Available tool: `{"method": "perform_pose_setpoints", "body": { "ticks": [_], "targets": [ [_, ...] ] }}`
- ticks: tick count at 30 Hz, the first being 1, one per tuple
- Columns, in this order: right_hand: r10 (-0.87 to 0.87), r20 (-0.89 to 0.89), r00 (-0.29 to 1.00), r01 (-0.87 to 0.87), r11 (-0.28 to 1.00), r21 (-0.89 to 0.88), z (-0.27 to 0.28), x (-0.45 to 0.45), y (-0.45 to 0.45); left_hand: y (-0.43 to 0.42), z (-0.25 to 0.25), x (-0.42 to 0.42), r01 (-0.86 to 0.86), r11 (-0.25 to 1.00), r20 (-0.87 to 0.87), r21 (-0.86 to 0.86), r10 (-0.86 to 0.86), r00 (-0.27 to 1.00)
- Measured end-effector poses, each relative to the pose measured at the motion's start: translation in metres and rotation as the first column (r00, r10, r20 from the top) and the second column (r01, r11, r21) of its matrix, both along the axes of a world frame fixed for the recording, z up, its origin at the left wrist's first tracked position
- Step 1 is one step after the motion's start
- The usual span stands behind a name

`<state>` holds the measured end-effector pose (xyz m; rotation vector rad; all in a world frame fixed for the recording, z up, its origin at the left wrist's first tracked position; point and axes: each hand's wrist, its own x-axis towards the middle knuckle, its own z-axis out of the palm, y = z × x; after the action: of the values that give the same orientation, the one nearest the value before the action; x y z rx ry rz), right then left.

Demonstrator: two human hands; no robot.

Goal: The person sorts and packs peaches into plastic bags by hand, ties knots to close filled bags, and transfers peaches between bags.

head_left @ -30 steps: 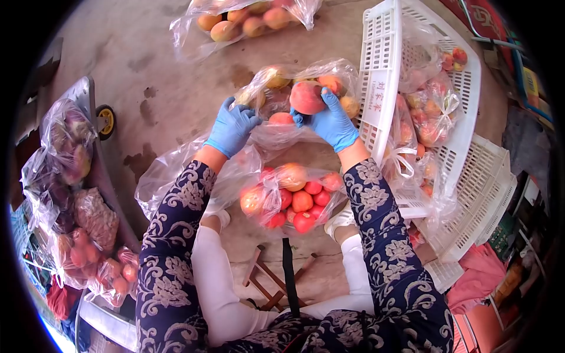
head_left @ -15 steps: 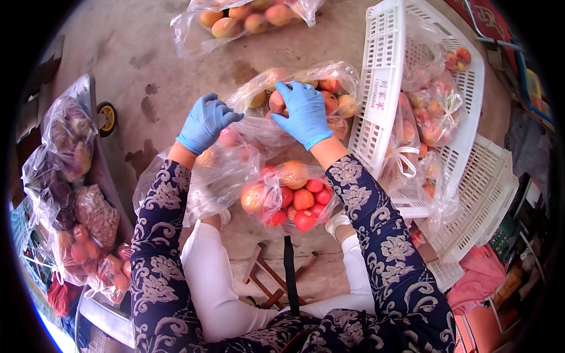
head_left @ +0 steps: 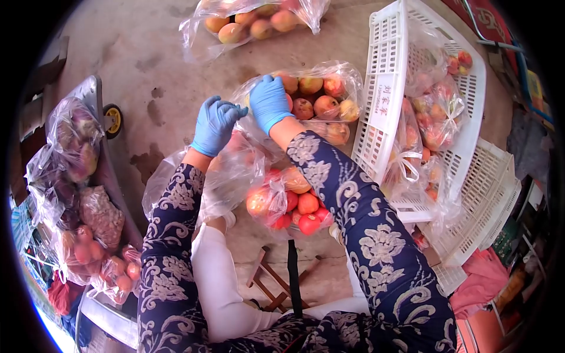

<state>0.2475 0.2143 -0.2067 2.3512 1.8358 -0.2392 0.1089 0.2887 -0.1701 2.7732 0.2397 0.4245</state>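
Observation:
My left hand (head_left: pixel 215 125), in a blue glove, is closed with its fingertips pinching the edge of a clear plastic bag (head_left: pixel 235 156). My right hand (head_left: pixel 268 105), gloved too, reaches over the left end of a clear bag of peaches (head_left: pixel 325 107). Its fingers curl down round a peach (head_left: pixel 248 100), mostly hidden beneath the glove. More red and yellow peaches lie in that bag, to the right of the hand. Nearer my knees sits a knotted clear bag with red tomatoes (head_left: pixel 307 203) and larger yellow-red fruit, partly behind my right forearm.
Another bag of peaches (head_left: pixel 259 26) lies at the far side of the floor. At right, a white plastic crate (head_left: pixel 384 76) holds tied fruit bags. On the left, a wheeled cart (head_left: pixel 112 170) carries bagged produce. A folding stool (head_left: pixel 271 276) stands between my legs.
My right hand has moved left across the peach bag, uncovering the peaches in its middle. The left hand has shifted slightly right, still pinching plastic. The whole view has moved a little.

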Motion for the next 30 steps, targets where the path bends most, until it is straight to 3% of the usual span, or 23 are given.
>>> {"method": "perform_pose_setpoints", "body": {
  "ticks": [2,3,4,7,10,11,14,15,18,20,22,24,26,30],
  "targets": [
    [-0.015,-0.177,0.984,0.035,0.993,0.109,0.008,0.019,-0.009,0.006,-0.003,-0.006,-0.056,0.998,-0.015,-0.033,0.055,0.998],
    [-0.153,-0.384,0.911,0.248,0.945,0.211,0.013,0.031,-0.014,0.011,-0.005,-0.008,-0.084,0.995,-0.02,-0.047,0.083,0.996],
    [-0.118,-0.417,0.901,0.305,0.857,0.415,0.019,0.045,-0.026,0.014,-0.007,-0.009,-0.086,0.994,-0.008,-0.068,0.086,0.996],
    [-0.113,-0.575,0.81,0.369,0.86,0.351,0.017,0.059,-0.046,0.005,-0.018,-0.018,-0.102,0.982,-0.011,-0.161,0.102,0.995],
    [0.084,-0.324,0.942,0.07,0.898,0.435,0.025,0.045,-0.034,0.014,-0.017,-0.012,-0.123,0.978,-0.002,-0.169,0.124,0.992],
    [0.1,-0.306,0.947,0.008,0.943,0.331,0.027,0.038,-0.026,0.013,-0.016,-0.01,-0.122,0.981,0.016,-0.149,0.126,0.992],
    [0.063,0.105,0.992,-0.066,0.997,0.026,-0.004,0.006,0.002,0.01,-0.007,-0.002,-0.076,0.991,0.043,-0.112,0.082,0.996],
    [0.094,0.129,0.987,-0.09,0.995,-0.036,-0.006,0.001,0.007,0.009,-0.007,0.0,-0.049,0.995,0.03,-0.091,0.052,0.998],
    [0.079,0.136,0.988,-0.069,0.994,-0.081,-0.005,0.0,0.013,0.004,-0.009,0.0,-0.067,0.994,0.015,-0.092,0.069,0.998],
    [-0.004,-0.064,0.998,0.005,1.0,0.014,-0.004,0.01,0.008,0.007,-0.013,-0.001,-0.121,0.986,0.004,-0.118,0.123,0.992],
    [-0.043,-0.32,0.946,0.064,0.996,0.058,0.036,0.032,-0.005,0.012,-0.015,-0.002,-0.144,0.979,0.003,-0.145,0.145,0.989],
    [0.02,-0.441,0.897,0.149,0.926,0.347,0.037,0.05,-0.028,0.011,-0.014,-0.005,-0.152,0.974,0.04,-0.168,0.161,0.986],
    [-0.066,-0.49,0.869,0.292,0.868,0.402,0.021,0.055,-0.047,0.012,-0.018,-0.01,-0.163,0.96,-0.016,-0.226,0.164,0.986],
    [-0.084,-0.355,0.931,0.208,0.921,0.328,0.029,0.05,-0.05,0.008,-0.025,-0.009,-0.232,0.923,-0.115,-0.307,0.207,0.972]
  ]
}}
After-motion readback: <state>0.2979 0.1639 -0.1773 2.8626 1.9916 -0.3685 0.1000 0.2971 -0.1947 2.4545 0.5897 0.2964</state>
